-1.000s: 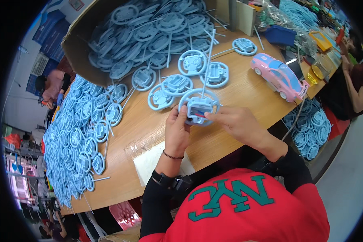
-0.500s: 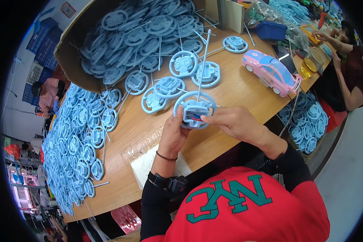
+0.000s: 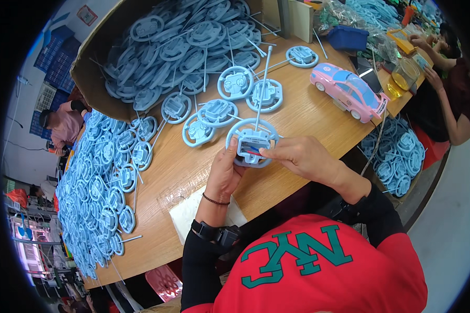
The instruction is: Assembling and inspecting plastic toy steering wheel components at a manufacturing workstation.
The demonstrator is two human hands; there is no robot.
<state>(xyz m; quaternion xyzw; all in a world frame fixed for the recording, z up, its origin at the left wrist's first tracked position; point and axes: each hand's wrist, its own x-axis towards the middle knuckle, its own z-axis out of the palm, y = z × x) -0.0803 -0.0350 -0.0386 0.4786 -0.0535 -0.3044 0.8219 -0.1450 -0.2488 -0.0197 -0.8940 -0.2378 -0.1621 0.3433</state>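
Head view barely differs from half a second ago: our left hand (image 3: 223, 175) grips the blue steering wheel (image 3: 253, 140) above the tabletop (image 3: 303, 117); our right hand (image 3: 309, 159) stays at its red-and-blue insert (image 3: 253, 151), work continuing there, whether pinching we cannot tell.

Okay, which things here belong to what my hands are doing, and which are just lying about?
Likely belong:
light-blue plastic toy steering wheel, held in the left hand, the right hand at its recess
matching light-blue wheels heaped at left

Probably just lying about, untouched:
pink-and-blue plastic toy car
dark-blue plastic bin
clear container with yellow contents
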